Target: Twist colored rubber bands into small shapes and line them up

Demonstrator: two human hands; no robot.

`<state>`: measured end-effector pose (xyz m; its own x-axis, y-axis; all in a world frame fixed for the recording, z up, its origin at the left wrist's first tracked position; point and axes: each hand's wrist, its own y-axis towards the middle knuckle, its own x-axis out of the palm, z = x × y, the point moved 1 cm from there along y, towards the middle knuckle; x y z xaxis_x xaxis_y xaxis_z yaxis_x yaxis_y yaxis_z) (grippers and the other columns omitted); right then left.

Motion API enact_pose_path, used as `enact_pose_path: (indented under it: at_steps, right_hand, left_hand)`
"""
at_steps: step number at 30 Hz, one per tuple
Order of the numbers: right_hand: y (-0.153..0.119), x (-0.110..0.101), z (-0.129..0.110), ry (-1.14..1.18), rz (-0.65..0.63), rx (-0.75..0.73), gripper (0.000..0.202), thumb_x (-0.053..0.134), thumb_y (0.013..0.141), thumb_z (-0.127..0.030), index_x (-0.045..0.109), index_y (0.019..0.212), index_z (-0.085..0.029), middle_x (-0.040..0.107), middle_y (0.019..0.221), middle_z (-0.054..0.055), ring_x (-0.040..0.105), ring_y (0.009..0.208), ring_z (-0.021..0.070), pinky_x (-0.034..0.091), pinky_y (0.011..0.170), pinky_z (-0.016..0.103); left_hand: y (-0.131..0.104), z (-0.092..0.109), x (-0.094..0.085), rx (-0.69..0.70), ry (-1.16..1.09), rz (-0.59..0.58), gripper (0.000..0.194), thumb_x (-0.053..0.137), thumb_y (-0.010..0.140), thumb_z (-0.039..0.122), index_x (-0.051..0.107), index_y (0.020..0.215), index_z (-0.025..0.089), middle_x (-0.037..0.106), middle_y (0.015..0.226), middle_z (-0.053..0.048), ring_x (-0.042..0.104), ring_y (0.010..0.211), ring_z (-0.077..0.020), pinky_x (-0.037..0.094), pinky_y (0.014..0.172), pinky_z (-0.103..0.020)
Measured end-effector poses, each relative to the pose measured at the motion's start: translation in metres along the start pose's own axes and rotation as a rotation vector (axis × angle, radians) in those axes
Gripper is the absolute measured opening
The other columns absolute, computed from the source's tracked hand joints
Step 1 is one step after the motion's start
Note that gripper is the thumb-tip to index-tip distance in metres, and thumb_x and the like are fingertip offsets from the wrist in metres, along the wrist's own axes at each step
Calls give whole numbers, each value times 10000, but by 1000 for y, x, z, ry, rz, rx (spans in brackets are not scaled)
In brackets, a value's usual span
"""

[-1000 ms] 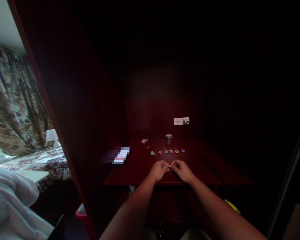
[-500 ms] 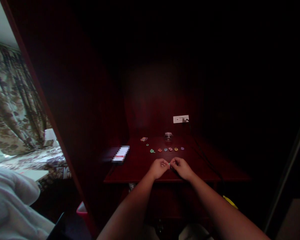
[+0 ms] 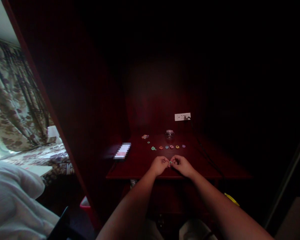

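My left hand and my right hand meet above the front of the dark red desk. Between their pinched fingertips is a small pale green band, mostly hidden by the fingers. Just beyond the hands runs a row of small coloured bands in little bunches: green, red-orange, blue, pink, yellow and purple. Behind the green bunch lies a single green ring. A mixed pile of bands sits farther back.
A clear lidded jar stands toward the back. At the left lies a phone with a lit screen. A black cable runs from the wall socket down the right side. A pink bin is below left.
The camera view has shifted slightly, so the desk sits a little higher in the picture. Both hands still pinch the small green band, with the fingers slightly moved.
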<state>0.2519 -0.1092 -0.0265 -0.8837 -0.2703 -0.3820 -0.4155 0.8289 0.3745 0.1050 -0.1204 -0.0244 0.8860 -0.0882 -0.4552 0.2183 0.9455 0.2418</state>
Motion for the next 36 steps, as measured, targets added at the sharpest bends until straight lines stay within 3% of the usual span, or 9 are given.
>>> enact_pose_path:
  at_steps: [10,24,36]
  right_hand:
    - [-2,-2,-5,-75,44,20,163,512,671,-285,555,667,-128,568,592,16,470,534,100,364,509,209]
    - [-2,-2,-7,-87,84,30,123,471,674,-246,533,664,-139,570,603,12,492,552,109,375,536,218]
    - [0,-2,-1,-134,94,15,144,462,683,-251,545,676,-134,558,609,13,475,548,108,371,527,219]
  left_hand:
    - [0,1,0,11,-3,9,169,494,684,233,590,694,94,635,662,-65,541,575,-101,411,553,-201]
    - [-2,6,-1,1,-67,-14,172,498,666,208,618,697,88,646,658,-73,546,541,-103,437,557,-220]
    - [0,-6,1,44,-12,-14,180,492,669,198,619,726,85,656,712,-87,579,619,-121,445,588,-218]
